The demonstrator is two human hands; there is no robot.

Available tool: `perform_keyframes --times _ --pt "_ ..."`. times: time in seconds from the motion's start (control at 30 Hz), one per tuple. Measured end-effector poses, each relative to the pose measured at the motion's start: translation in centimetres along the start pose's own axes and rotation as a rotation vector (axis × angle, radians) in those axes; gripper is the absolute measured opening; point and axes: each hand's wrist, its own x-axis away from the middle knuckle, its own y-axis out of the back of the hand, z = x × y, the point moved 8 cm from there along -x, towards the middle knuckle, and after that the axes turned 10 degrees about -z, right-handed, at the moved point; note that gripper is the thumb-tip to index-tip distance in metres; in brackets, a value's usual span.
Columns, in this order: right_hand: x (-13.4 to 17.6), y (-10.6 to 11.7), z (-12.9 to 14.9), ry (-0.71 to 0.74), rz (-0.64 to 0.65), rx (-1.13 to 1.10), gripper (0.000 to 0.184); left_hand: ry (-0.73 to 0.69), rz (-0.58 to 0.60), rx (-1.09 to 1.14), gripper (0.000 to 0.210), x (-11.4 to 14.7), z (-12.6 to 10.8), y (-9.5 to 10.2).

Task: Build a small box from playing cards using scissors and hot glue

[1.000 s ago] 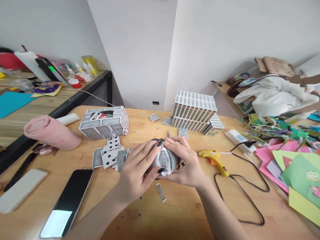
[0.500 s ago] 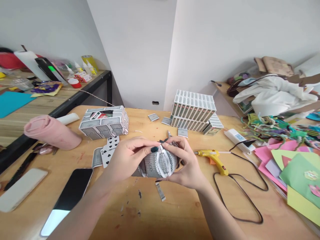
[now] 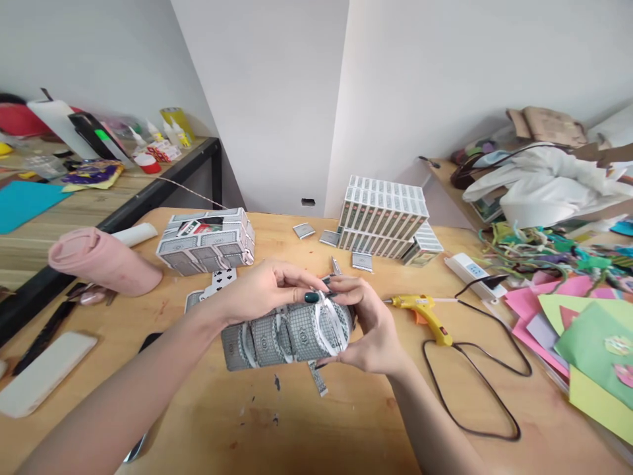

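Card-covered cylinder over middle of worktop, long axis roughly left-right, right end angled slightly away from the person. Right hand: fingers curled around right end. Left hand: fingers pinched on its top edge, same end.

The light-brown wooden bench carries a grey-patterned, card-covered rectangular box near its far left corner, stacked white-and-green packs by the far edge, a yellow glue gun towards the right edge
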Motion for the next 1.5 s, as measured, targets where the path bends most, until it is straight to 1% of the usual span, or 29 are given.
perform_keyframes --times 0.13,0.27,0.33,0.4,0.43,0.47,0.5,0.53,0.57,0.6,0.63,0.67,0.7,0.73,0.77,0.8,0.87,1.0,1.07,1.13,1.17,1.2,1.23,1.27,1.33,1.37,1.43,1.5 --pt "-0.2 0.4 0.2 0.039 0.002 0.004 0.064 0.023 0.005 0.059 0.009 -0.6 0.2 -0.2" --pt "-0.1 0.3 1.3 0.092 -0.036 0.163 0.065 0.029 -0.052 0.073 0.006 -0.9 -0.1 -0.1" --pt "0.2 0.4 1.5 0.062 -0.059 0.224 0.068 0.033 -0.086 0.069 0.006 -0.8 -0.1 0.0" --pt "0.7 1.4 1.0 -0.030 -0.080 0.240 0.078 0.039 -0.110 0.049 0.007 -0.5 -0.1 0.1" --pt "1.1 2.4 0.3 -0.095 -0.102 0.253 0.082 0.040 -0.115 0.035 0.008 -0.4 -0.1 0.2" --pt "1.6 3.8 -0.4 -0.150 -0.141 0.267 0.087 0.039 -0.113 0.022 0.009 -0.2 -0.1 0.2" --pt "2.2 5.9 -1.2 -0.202 -0.215 0.320 0.082 0.037 -0.108 0.013 0.010 -0.1 -0.1 0.3" --pt "3.1 8.5 -2.3 -0.281 -0.326 0.443 0.064 0.035 -0.102 0.004 0.010 0.1 -0.2 0.4" --pt "4.4 11.5 -3.4 -0.388 -0.450 0.616 0.049 0.035 -0.095 -0.005 0.009 0.2 -0.2 0.4" --pt "5.9 14.3 -4.3 -0.501 -0.532 0.827 0.043 0.036 -0.086 -0.017 0.009 0.2 -0.2 0.5" --pt "7.2 16.6 -5.2 -0.606 -0.557 1.032 0.043 0.035 -0.075 -0.031 0.009 0.3 -0.2 0.5" --pt "8.3 18.2 -6.1 -0.694 -0.522 1.195 0.047 0.033 -0.062 -0.045 0.009 0.2 -0.2 0.4" --pt "9.2 19.4 -6.8 -0.736 -0.521 1.244 0.052 0.028 -0.045 -0.056 0.010 0.2 -0.2 0.4" --pt "9.9 20.3 -7.4 -0.775 -0.520 1.274 0.053 0.020 -0.028 -0.063 0.010 0.2 -0.3 0.2" --pt "10.6 20.8 -8.1 -0.841 -0.501 1.321 0.053 0.009 -0.012 -0.064 0.011 0.1 -0.4 0.0" --pt "10.9 21.1 -8.5 -0.880 -0.499 1.322 0.052 -0.004 0.003 -0.064 0.012 0.1 -0.4 -0.1" --pt "11.2 21.2 -9.2 -0.934 -0.493 1.295 0.047 -0.025 0.034 -0.061 0.012 0.1 -0.5 -0.5" --pt "10.4 20.6 -9.3 -0.958 -0.483 1.167 0.038 -0.039 0.065 -0.064 0.012 0.2 -0.8 -1.0" --pt "9.9 20.0 -8.7 -0.966 -0.474 1.088 0.039 -0.042 0.078 -0.069 0.012 0.3 -1.0 -1.1" --pt "8.9 18.9 -7.1 -0.919 -0.491 0.970 0.041 -0.044 0.095 -0.069 0.012 0.3 -1.1 -1.3" --pt "8.0 18.3 -5.7 -0.826 -0.570 0.840 0.046 -0.042 0.098 -0.071 0.012 0.2 -1.1 -1.3" --pt "6.9 17.4 -4.2 -0.721 -0.611 0.763 0.047 -0.037 0.096 -0.072 0.012 0.1 -1.0 -1.2" --pt "5.9 16.5 -2.5 -0.630 -0.614 0.771 0.041 -0.029 0.090 -0.073 0.012 0.0 -1.0 -1.2" --pt "4.8 15.4 -1.1 -0.568 -0.583 0.834 0.033 -0.021 0.084 -0.074 0.012 0.0 -0.9 -1.1" --pt "2.8 13.3 1.7 -0.409 -0.550 0.951 0.034 -0.010 0.079 -0.074 0.012 -0.2 -0.8 -1.1" --pt "2.0 12.5 3.0 -0.324 -0.564 1.004 0.036 -0.007 0.082 -0.072 0.012 -0.2 -0.8 -1.2" --pt "0.7 10.9 4.8 -0.158 -0.575 1.099 0.039 -0.003 0.088 -0.069 0.013 -0.2 -0.9 -1.3" --pt "-0.3 9.3 5.9 0.010 -0.542 1.142 0.039 -0.005 0.089 -0.068 0.013 -0.2 -1.0 -1.4"
